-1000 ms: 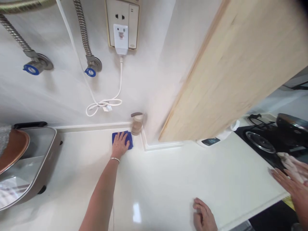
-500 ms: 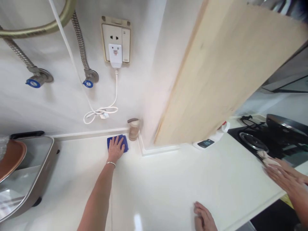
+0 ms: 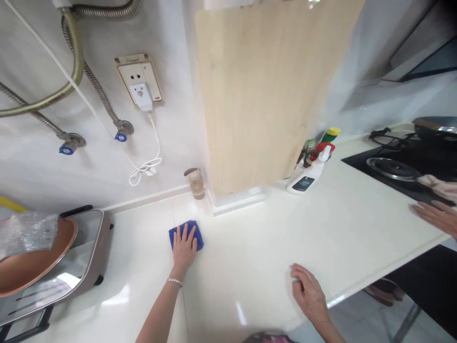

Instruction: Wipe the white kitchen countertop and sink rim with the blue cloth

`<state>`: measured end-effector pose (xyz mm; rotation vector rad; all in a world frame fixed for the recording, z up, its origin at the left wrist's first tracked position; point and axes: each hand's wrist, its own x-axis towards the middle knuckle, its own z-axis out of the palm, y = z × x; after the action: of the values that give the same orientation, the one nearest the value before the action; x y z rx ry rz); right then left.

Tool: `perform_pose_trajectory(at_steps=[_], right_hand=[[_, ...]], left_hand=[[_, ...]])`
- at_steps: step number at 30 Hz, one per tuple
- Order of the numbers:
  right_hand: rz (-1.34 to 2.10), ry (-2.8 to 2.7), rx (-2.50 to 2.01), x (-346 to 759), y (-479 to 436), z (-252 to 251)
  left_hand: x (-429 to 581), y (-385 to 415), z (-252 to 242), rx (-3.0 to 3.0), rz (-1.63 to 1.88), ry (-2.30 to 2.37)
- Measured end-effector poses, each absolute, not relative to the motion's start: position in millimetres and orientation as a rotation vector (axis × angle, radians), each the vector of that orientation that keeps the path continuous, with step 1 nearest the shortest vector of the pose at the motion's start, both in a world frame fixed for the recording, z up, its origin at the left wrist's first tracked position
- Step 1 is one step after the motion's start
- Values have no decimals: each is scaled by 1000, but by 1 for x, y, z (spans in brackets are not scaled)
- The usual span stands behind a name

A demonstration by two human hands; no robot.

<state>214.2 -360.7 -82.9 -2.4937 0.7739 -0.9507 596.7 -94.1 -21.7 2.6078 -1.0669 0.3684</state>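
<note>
My left hand [image 3: 184,247] lies with fingers spread on a folded blue cloth [image 3: 198,234], pressing it flat against the white countertop [image 3: 246,257]. A bracelet circles that wrist. My right hand [image 3: 307,289] rests near the counter's front edge, its fingers curled and partly pressed together; nothing shows in it. Beyond the cloth, a small translucent jug [image 3: 196,184] stands in the corner by the wall.
At left sits an electric pan [image 3: 98,247] with a copper-coloured pan [image 3: 39,267] in it. A wooden board [image 3: 260,95] juts over the counter, a white spray bottle [image 3: 307,177] beside it. Another person's hand [image 3: 437,216] is near the stove [image 3: 389,186].
My left hand and the cloth have moved back from the wall, towards me. The camera view has shifted, showing more of my right hand. The other person's hands have moved towards the right edge.
</note>
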Motion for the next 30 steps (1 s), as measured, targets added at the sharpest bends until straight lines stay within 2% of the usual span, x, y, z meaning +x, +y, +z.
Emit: perform_pose_trajectory(at_steps=[7,12,16,21,25,30], right_hand=[[-1015,735,-2518,220,-358,-78],[-992,750,-2519,221,-356,-75],[-989,724,-2498,221,-357,-74],[-1020,726,-2503,223,-356,-73],[-1014,736,-2507,224,-355,-73],[-1033,757,-2486,224,-356,-73]], left_hand=[[505,-78,-40,2592,429,-1161],[458,-101,-43,2627,371,-1166],[435,-125,-41,2579,453,-1152],[393,-128,-33,2496,352,-1380],[384,-118,-25,2374,222,-1631],[401,-129,-24,2355,269,-1626]])
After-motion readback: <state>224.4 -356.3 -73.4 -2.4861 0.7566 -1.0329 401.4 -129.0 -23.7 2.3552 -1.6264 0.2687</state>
